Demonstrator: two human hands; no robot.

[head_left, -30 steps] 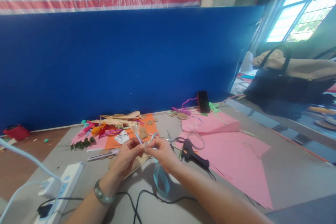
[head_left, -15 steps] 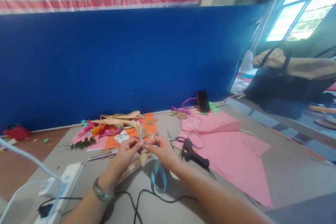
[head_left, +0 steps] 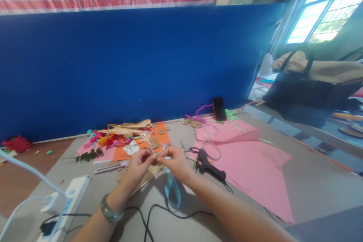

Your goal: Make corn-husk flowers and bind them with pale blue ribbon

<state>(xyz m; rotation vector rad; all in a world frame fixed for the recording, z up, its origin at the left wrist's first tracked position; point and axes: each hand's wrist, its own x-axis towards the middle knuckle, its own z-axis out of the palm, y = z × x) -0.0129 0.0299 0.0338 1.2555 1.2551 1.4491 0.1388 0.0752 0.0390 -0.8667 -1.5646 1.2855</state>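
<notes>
My left hand (head_left: 139,165), with a bangle on its wrist, and my right hand (head_left: 176,163) meet over the table, thumbs and forefingers pinched together. Between them they grip a light blue ribbon (head_left: 172,188), whose loop hangs below my right hand. Beneath the hands lies a bundle of pale, straw-like strips (head_left: 147,177), partly hidden by my fingers. The exact spot where the ribbon meets the strips is too small to make out. Right of my right hand rest a black glue gun (head_left: 208,166) and scissors (head_left: 188,150).
Pink paper (head_left: 255,174) covers the right side; a phone (head_left: 219,109) leans on the blue partition (head_left: 136,68). At left are a power strip (head_left: 69,200), a utility knife (head_left: 110,167), a leafy sprig (head_left: 90,155) and orange paper (head_left: 119,154). Black cable (head_left: 167,208) crosses the front.
My fingertips have drawn closer together, still pinching. The hanging ribbon loop has shifted slightly to the right, and the view has moved a little.
</notes>
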